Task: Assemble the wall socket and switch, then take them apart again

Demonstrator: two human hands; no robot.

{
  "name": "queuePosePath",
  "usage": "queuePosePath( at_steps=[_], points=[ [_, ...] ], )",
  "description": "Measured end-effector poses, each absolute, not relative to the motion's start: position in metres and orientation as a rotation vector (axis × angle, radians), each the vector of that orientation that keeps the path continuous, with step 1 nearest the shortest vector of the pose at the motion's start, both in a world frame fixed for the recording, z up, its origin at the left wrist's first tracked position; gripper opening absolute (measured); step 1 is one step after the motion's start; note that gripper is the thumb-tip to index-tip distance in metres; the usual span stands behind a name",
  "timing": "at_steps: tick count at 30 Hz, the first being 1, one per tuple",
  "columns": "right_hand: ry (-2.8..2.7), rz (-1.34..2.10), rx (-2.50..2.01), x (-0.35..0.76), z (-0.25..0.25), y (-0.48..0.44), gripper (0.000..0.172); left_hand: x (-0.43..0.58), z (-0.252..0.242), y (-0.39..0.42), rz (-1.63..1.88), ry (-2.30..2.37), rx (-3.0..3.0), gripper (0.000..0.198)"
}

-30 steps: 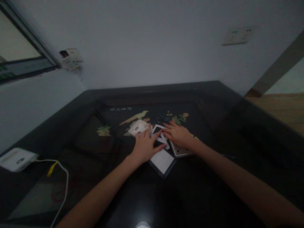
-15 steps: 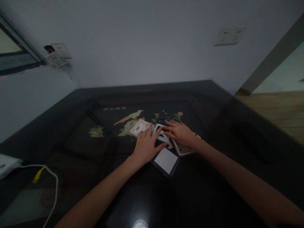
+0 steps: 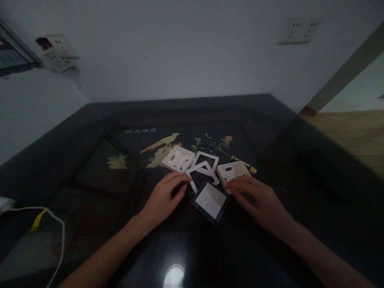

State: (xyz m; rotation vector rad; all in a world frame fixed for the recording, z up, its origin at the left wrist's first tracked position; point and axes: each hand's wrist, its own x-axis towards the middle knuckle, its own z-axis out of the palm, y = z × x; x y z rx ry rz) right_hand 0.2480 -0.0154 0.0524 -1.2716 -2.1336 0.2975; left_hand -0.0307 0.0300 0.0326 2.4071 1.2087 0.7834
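My left hand [image 3: 163,198] has its thumb apart from its fingers, and the fingertips are at the left corner of a thin white square frame [image 3: 212,173]. A second white frame [image 3: 213,159] lies partly under it. My right hand [image 3: 262,200] is open, with fingertips on or beside the near side of a shallow white box [image 3: 229,168]; part of that box is hidden by the fingers. Another white box [image 3: 179,159] sits to the left. Between my hands lies a black square part [image 3: 211,201] with a white face. Behind the frames is a black slotted plate [image 3: 208,145].
All this rests on a glossy dark table [image 3: 120,248] with a bird-and-flower picture. A white cable [image 3: 63,236] with a yellow tag [image 3: 38,220] runs along the left. Wall sockets [image 3: 298,31] are at back right, more sockets [image 3: 58,56] at back left.
My hands have drawn apart from over the frames, the left toward me and left, the right toward me and right. The frames and both boxes now show more fully. The view has shifted slightly.
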Motion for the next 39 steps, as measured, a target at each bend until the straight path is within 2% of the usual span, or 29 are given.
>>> queuePosePath(
  at_steps=[5,11,21,27,33,39],
  points=[
    [-2.137,0.385,-1.243,0.232,0.044,-0.033,0.021,-0.021,0.027,0.015,0.811,1.110,2.443,0.023],
    [-2.166,0.288,-1.198,0.226,0.035,-0.035,0.018,-0.030,0.019,0.021,0.848,1.067,2.549,0.026],
    [-2.206,0.321,-1.110,0.227,0.030,-0.040,0.017,-0.035,0.017,0.033,0.875,1.156,2.609,0.028],
    [-2.234,0.290,-1.103,0.228,0.032,-0.041,0.018,-0.037,0.028,0.070,0.626,1.333,2.759,0.034],
    [-2.231,0.228,-1.038,0.224,0.033,-0.042,0.018,-0.028,0.030,0.108,0.397,1.295,2.822,0.044],
    [-2.239,0.218,-1.041,0.224,0.035,-0.043,0.020,-0.035,0.026,0.110,0.250,1.246,2.814,0.048]
  ],
)
